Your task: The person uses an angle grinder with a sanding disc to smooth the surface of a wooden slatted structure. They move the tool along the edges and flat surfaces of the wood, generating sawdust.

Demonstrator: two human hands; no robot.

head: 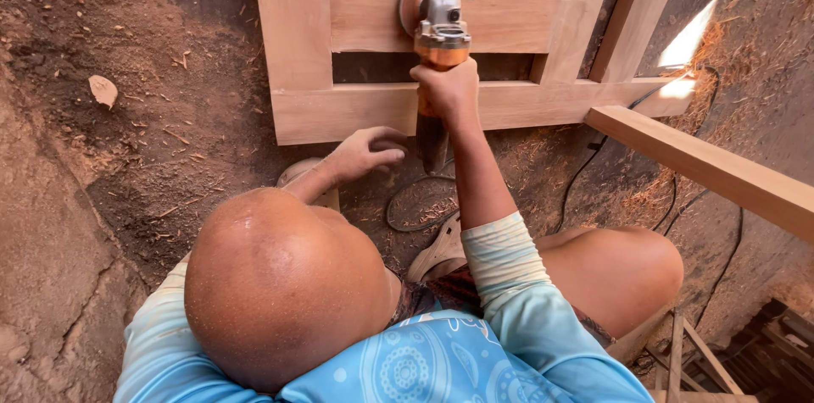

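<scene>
Evidently sanding is under way: the right hand grips the orange angle grinder, its disc against the wooden door frame lying on the sawdust floor. The left hand, loosely curled, holds the grinder's rear. Next calls for steady passes along the panel.

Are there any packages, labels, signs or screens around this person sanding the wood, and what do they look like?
No packages, signs or screens show.
Angle grinder: grey head, orange body, on the wooden door frame, held by the right hand; any label is too small to tell.
Left hand: by the grinder's rear, over the sawdust floor.
</scene>
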